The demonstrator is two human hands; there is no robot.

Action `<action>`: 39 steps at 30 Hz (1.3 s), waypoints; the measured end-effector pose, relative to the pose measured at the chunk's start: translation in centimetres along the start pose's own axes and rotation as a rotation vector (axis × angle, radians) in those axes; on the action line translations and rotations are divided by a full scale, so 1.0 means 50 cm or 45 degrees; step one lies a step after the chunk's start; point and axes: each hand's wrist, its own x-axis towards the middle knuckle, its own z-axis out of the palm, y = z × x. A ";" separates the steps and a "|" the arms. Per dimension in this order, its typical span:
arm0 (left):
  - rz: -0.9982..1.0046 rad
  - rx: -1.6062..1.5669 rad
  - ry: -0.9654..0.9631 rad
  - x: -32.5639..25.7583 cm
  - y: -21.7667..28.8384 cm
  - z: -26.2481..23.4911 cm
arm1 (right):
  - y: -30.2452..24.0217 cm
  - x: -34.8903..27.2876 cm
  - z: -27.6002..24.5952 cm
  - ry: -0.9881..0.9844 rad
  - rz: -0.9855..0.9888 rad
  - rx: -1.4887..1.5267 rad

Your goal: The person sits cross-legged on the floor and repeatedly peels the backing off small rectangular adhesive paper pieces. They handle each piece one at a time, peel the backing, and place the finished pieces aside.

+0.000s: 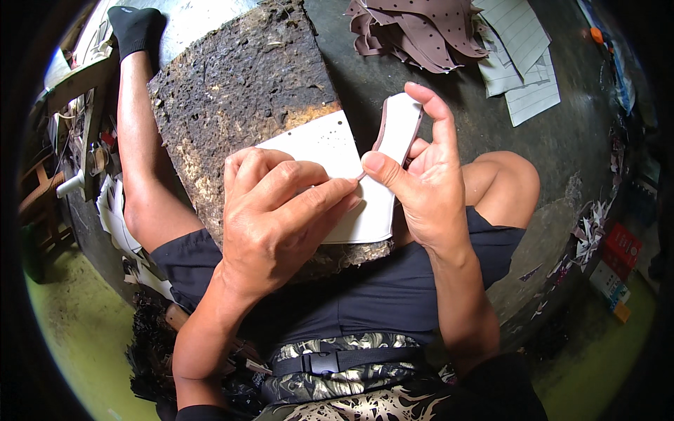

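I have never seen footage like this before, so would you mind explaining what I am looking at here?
There is no machine here: a camera worn on a person's head looks down at their own two bare hands, and its fisheye lens bends the edges. The person sits with a rough, pitted brown block across their lap. The left hand presses a white perforated sheet onto the block. The right hand pinches a curved, brown-edged white strip between thumb and fingers. Farther off on the dark floor lie a pile of brownish dotted cut pieces and some lined white papers.
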 end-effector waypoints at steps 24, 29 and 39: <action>-0.032 0.005 0.028 -0.004 0.000 0.008 | 0.038 -0.007 -0.030 0.009 0.093 0.167; -0.038 -0.002 0.028 -0.002 -0.001 0.009 | 0.049 -0.005 -0.038 0.068 0.130 0.167; -0.041 0.012 0.033 -0.001 0.000 0.012 | 0.067 -0.003 -0.052 0.104 0.137 0.167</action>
